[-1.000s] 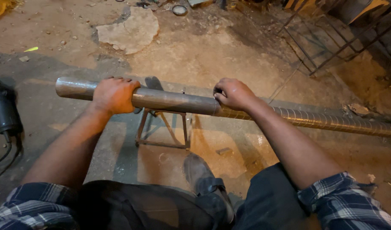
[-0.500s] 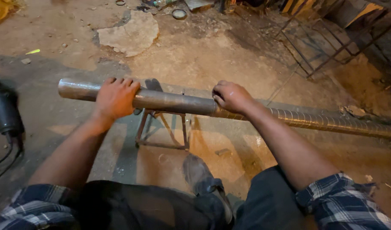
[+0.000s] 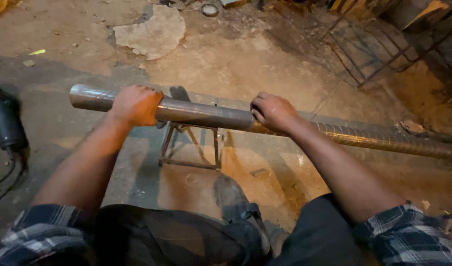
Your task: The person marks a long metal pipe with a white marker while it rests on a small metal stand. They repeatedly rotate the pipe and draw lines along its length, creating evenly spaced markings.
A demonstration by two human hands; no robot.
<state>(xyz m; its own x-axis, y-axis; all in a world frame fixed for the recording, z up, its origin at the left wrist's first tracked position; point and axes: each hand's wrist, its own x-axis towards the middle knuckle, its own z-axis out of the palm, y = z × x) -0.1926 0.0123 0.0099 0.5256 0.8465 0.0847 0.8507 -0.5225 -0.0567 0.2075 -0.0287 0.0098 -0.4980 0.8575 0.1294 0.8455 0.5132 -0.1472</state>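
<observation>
Now both hands grip the long steel pipe (image 3: 206,114), which lies across a small metal stand (image 3: 190,145) on the dirt floor (image 3: 226,64): the left hand (image 3: 136,105) has its fingers wrapped over the pipe left of the stand, near the pipe's open end, and the right hand (image 3: 274,112) is clenched on it right of the stand. Compared with half a second ago, the left fingers have closed from a looser spread; the pipe sits on the stand as before.
</observation>
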